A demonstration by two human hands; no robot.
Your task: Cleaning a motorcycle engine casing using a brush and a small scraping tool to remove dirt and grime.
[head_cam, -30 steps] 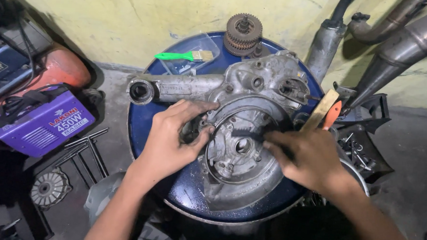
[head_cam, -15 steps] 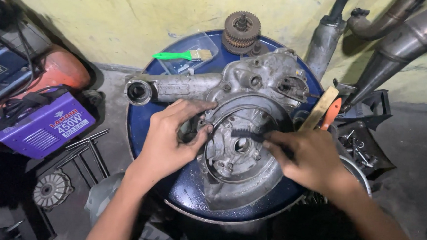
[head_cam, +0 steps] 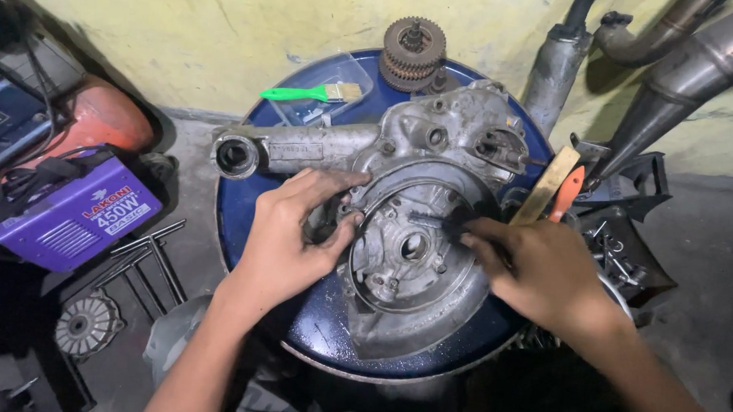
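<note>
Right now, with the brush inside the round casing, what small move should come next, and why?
Probably sweep the dark brush on around the recess of the engine casing: the right hand holds its bristles there, and the left hand steadies the rim.

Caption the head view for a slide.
Left hand steadies engine casing on blue drum; right hand brushes inside.

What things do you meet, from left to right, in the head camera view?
Purple box-shaped machine → left hand → grey metal engine casing → right hand → black tray of small metal parts.
</note>
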